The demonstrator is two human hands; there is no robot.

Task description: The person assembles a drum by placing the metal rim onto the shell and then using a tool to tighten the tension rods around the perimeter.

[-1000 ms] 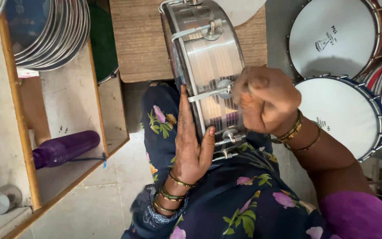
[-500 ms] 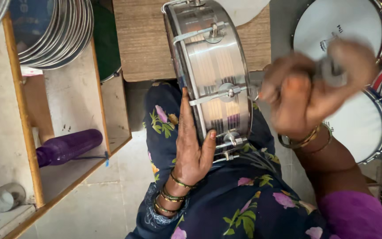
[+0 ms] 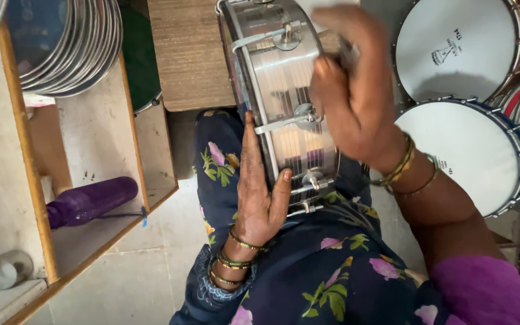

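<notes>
A shiny metal drum shell (image 3: pixel 281 90) with tension rods and lugs stands on edge on my lap, against a dark floral dress. My left hand (image 3: pixel 259 186) lies flat against its left rim, thumb hooked over the near lug. My right hand (image 3: pixel 353 90) is over the upper right side of the shell, fingers closed around a small metal tool (image 3: pixel 348 53) that is blurred and mostly hidden.
Two finished drums with white heads (image 3: pixel 452 51) (image 3: pixel 470 153) stand at the right. A stack of metal rings (image 3: pixel 67 48) sits at the top left above a wooden shelf (image 3: pixel 31 180) holding a purple bottle (image 3: pixel 88 201). A brown mat (image 3: pixel 185 54) lies ahead.
My right hand lifted off the middle lug, swung out to the right, then came back up to the shell's upper part. My left hand stayed in place on the rim.
</notes>
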